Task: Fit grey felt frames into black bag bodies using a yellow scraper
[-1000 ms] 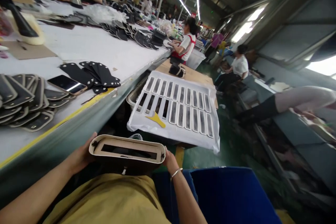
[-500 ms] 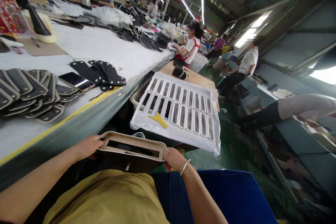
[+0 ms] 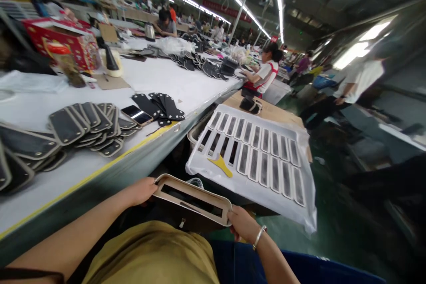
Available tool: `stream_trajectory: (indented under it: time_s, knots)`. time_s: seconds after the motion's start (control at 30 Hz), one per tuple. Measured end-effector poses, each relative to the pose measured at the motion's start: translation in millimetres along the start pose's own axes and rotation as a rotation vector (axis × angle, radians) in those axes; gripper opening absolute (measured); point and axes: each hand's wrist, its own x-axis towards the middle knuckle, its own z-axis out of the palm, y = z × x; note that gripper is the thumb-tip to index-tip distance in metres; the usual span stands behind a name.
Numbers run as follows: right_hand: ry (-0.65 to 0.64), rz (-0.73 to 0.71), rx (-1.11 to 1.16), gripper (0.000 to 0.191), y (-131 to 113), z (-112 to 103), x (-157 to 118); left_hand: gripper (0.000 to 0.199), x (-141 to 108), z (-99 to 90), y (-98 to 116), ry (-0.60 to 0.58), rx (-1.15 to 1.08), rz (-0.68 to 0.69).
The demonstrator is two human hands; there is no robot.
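Note:
A dark bag piece (image 3: 196, 196) with a pale, rounded rim and a long slot is held level in front of my waist. My left hand (image 3: 143, 190) grips its left end, and my right hand (image 3: 242, 222) is closed round its right end. Just beyond it, a white-covered tray (image 3: 213, 167) bears two rows of pale-edged strips (image 3: 253, 164), with dark slots at its near left. A yellow tool (image 3: 220, 165) lies on this tray near those slots. My fingertips are partly hidden behind the piece.
On the white table (image 3: 140, 77) at left are piled dark panels (image 3: 68, 125), a phone (image 3: 137, 115), black pieces (image 3: 168, 105) and a red box (image 3: 63, 37). A person in a red apron (image 3: 266, 71) sits beyond the tray. Another person (image 3: 359, 80) stands at right.
The view has swung left, so the table, tray and hands appear farther right and more of the table shows. Both hands still hold the bag piece. The person at right has shifted and looks blurred.

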Motion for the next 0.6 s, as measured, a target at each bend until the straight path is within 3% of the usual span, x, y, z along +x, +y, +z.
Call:
stream_trajectory:
  time_s: [0.13,0.27,0.4,0.53,0.6]
  knots:
    - [0.041,-0.099,0.057,0.021,7.8,2.5,2.6,0.020,-7.7,-6.4,10.0,-0.065,-0.029,-0.028]
    - [0.063,-0.137,0.180,0.023,13.2,5.6,3.7,0.035,-12.4,-15.2,17.0,-0.105,0.020,0.074]
    - [0.086,-0.122,0.176,0.029,12.4,8.6,1.8,0.035,-18.1,-18.1,20.5,-0.136,0.044,0.134]
    - [0.126,-0.121,-0.028,0.041,6.9,7.9,-4.7,0.035,-23.7,-15.2,17.5,-0.099,-0.033,0.113]
    - [0.185,-0.166,-0.226,0.033,2.4,5.7,-8.5,0.034,-23.7,-13.4,16.8,-0.068,-0.030,0.086]
